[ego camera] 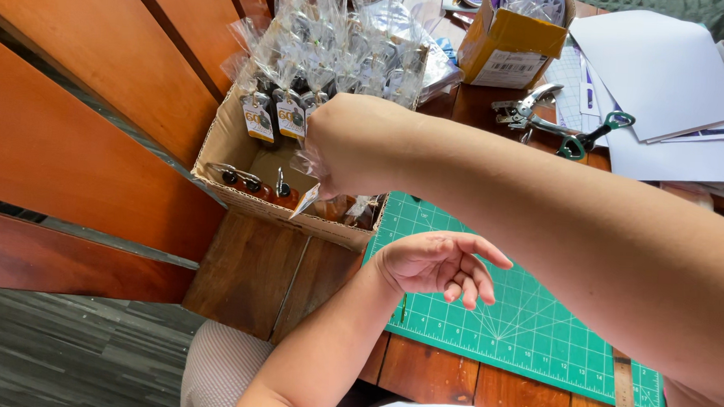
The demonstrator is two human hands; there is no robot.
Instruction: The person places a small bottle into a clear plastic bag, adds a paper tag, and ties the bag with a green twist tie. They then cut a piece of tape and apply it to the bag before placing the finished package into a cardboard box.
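Right hand (352, 146): one, fingers hidden behind the wrist, closed on a cellophane-wrapped tagged packet (309, 195) held over the cardboard box (233, 145). Left hand (441, 264): one, empty, fingers loosely curled and apart, hovering over the green cutting mat (528, 316). Box contents: many wrapped packets, count unclear; three tags legible. Beyond: one hole punch (545, 118), one smaller carton (507, 39), a stack of white paper sheets (668, 87), one metal ruler (624, 390).

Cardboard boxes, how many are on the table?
2. A big open cardboard box of wrapped bottles sits left, under the right hand. A smaller cardboard box stands farther back. More may be hidden.
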